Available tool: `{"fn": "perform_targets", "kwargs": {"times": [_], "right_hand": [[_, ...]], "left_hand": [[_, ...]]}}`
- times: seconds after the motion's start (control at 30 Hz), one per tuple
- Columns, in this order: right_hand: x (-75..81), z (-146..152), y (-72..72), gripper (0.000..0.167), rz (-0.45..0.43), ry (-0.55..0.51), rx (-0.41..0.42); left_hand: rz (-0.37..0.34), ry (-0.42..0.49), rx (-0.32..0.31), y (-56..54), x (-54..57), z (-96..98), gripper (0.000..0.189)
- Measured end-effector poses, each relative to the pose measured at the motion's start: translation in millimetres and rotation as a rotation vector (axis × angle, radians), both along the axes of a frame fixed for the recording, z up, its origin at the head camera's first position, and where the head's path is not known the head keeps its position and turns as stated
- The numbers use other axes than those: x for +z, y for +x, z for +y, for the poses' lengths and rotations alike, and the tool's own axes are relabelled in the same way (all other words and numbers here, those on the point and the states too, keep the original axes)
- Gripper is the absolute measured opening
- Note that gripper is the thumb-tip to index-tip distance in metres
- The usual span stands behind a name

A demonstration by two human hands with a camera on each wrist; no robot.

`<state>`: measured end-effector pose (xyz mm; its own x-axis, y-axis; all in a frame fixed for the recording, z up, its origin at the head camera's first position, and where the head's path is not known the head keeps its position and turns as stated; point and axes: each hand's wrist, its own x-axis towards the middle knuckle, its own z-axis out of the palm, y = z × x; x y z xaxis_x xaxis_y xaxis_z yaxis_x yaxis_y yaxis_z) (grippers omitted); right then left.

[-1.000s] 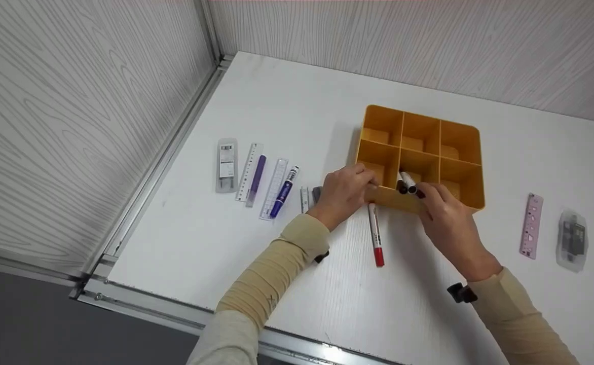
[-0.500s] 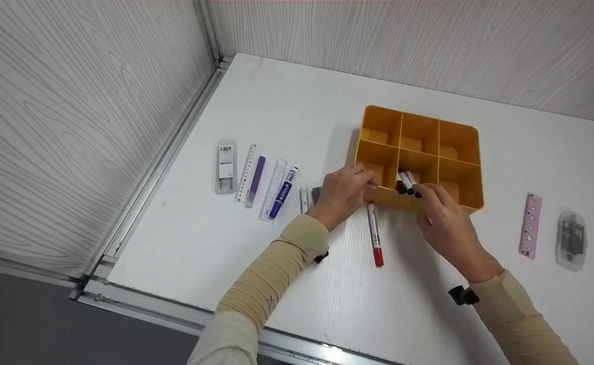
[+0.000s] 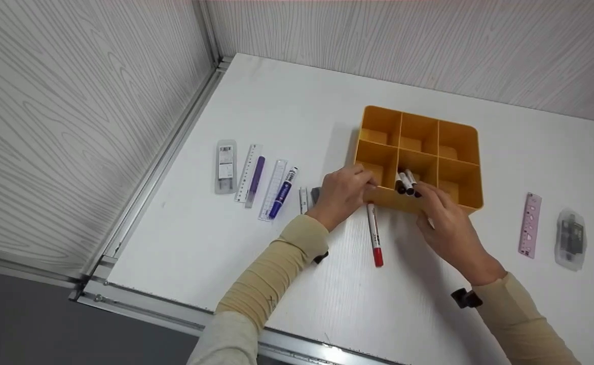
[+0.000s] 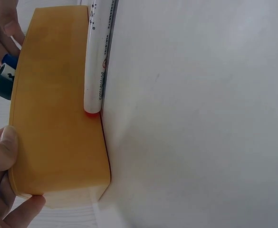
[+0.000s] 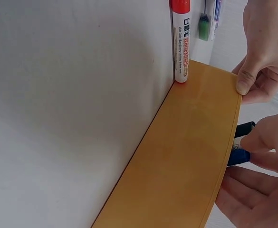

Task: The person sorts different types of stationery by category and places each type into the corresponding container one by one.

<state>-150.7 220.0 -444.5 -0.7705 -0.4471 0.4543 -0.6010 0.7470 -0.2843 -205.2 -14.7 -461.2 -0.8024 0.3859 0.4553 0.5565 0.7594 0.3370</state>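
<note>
Head: orange box [image 3: 393,198] stood on tabletop [image 3: 297,284], near rim pinched at left corner by left grip [image 3: 345,192]. Grey item [image 3: 316,194] mostly hidden beneath that wrist; not identifiable. Three markers [image 3: 405,179] leaned in front-middle compartment, far ends obscured; third barrel, largely covered a second ago, now exposed beside right grip [image 3: 449,230].

Left wrist: red-capped marker [image 4: 96,61] seen against box front, cap cut off above.

Right wrist: blue-capped marker [image 5: 239,157] pinched by right thumb and finger; hand cropped at edge.
</note>
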Motion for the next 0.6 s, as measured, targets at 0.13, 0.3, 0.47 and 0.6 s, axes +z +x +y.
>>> {"fn": "perform_targets", "kwargs": {"times": [0.13, 0.3, 0.47, 0.6], "right_hand": [[3.3, 3, 1.0, 0.057, 0.0, -0.006, 0.001], [9.3, 11, 3.1, 0.052, 0.02, -0.044, -0.012], [15.0, 24, 7.9, 0.047, 0.013, -0.046, -0.079], [18.2, 37, 10.8, 0.045, 0.018, -0.047, -0.105]], "left_hand": [[-0.002, 0.001, 0.003, -0.4, 0.2, -0.1, 0.012], [-0.002, 0.009, 0.002, -0.3, -0.2, -0.6, 0.013], [-0.007, 0.022, -0.004, -0.9, -1.4, -0.7, 0.012], [-0.006, 0.034, -0.01, -1.0, -1.7, -0.7, 0.014]]}}
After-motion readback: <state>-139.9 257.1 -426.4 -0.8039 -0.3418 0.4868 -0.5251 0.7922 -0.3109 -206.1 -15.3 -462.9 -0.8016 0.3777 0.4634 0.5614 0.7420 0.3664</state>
